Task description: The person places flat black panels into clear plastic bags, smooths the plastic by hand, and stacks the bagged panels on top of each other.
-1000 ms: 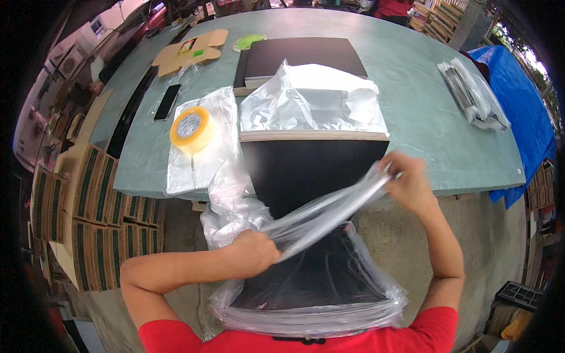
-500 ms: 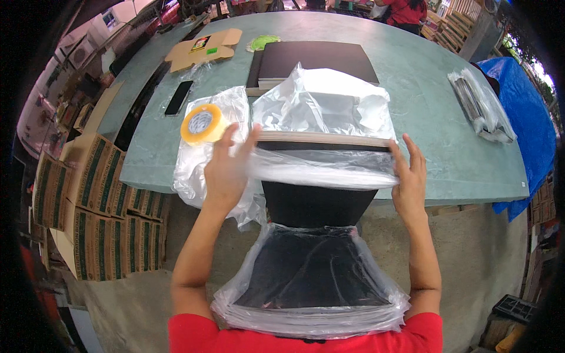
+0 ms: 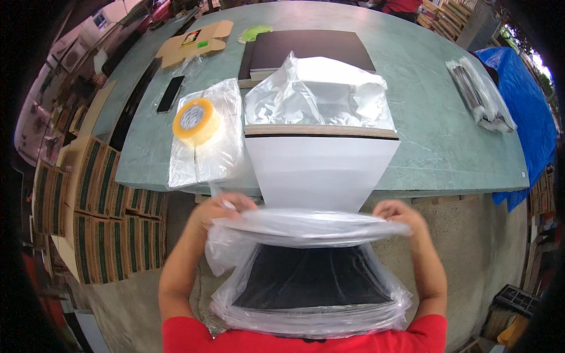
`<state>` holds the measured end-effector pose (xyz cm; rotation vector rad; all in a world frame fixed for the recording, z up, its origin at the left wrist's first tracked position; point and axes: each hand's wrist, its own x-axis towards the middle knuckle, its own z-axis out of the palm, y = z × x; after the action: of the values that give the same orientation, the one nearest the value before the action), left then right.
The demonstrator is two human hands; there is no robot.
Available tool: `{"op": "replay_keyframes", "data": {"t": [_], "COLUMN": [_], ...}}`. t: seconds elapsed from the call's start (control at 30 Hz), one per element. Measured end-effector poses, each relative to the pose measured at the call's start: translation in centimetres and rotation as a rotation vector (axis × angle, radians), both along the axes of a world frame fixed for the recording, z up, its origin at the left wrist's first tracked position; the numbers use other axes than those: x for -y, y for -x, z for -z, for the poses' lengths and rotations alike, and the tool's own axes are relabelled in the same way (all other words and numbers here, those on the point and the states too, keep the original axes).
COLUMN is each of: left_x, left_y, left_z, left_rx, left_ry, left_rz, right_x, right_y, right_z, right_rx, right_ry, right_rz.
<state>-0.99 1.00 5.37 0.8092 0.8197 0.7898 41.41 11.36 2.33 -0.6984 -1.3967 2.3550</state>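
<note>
My left hand point(image 3: 225, 210) and my right hand point(image 3: 402, 215) pinch the two ends of a gathered, blurred band of clear plastic wrap point(image 3: 306, 225), held level in front of me. Just below it, a plastic-covered black panel point(image 3: 312, 276) lies close against my body. Beyond my hands, a white board point(image 3: 323, 167) slopes down from the table's front edge. Behind its upper edge lies a stack of boards point(image 3: 321, 130) partly covered by crumpled clear plastic point(image 3: 318, 100). A roll of yellow tape point(image 3: 198, 122) rests on folded plastic bags point(image 3: 207, 156) to the left.
Dark boards point(image 3: 312, 50) lie farther back on the green table point(image 3: 435, 106). A phone point(image 3: 170, 94) and an opened cardboard box point(image 3: 194, 43) are at the left, a wrapped bundle point(image 3: 481, 97) at the right. Cartons point(image 3: 106, 217) stand on the floor left; a blue tarp point(image 3: 521, 112) hangs right.
Both hands have come down toward my body, bringing the plastic from the stack with them. The white board shows where a black surface and plastic were.
</note>
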Motion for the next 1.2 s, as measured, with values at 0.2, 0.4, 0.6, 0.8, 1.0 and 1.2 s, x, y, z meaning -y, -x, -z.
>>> {"op": "replay_keyframes", "data": {"t": [0.2,0.4,0.6,0.8,1.0,1.2], "left_x": [1.0,0.6,0.2,3.4,-2.3,-5.0], "left_y": [-2.0,-2.0,-5.0,-11.6,-12.2,-13.8], "left_z": [13.2,18.1,-7.3,3.6,5.8,-7.1], "left_rx": [-0.067,-0.843,-0.536,-0.477,-0.855,-0.665], "left_ry": [0.285,-0.068,-0.515,-0.584,-0.377,-1.112], "left_rz": [-0.105,0.038,0.145,0.329,-0.29,-0.252], "right_x": [4.4,3.6,4.0,7.7,3.7,2.3], "right_y": [-0.7,1.7,2.6,7.1,9.6,12.7], "right_z": [22.1,14.0,-5.9,2.0,2.6,-5.6], "right_rx": [0.536,0.967,-0.327,0.314,0.646,0.038], "right_ry": [0.168,-0.553,-0.271,-0.646,-0.639,-0.366], "right_rz": [0.562,0.324,-0.29,-0.598,-0.658,0.266]}}
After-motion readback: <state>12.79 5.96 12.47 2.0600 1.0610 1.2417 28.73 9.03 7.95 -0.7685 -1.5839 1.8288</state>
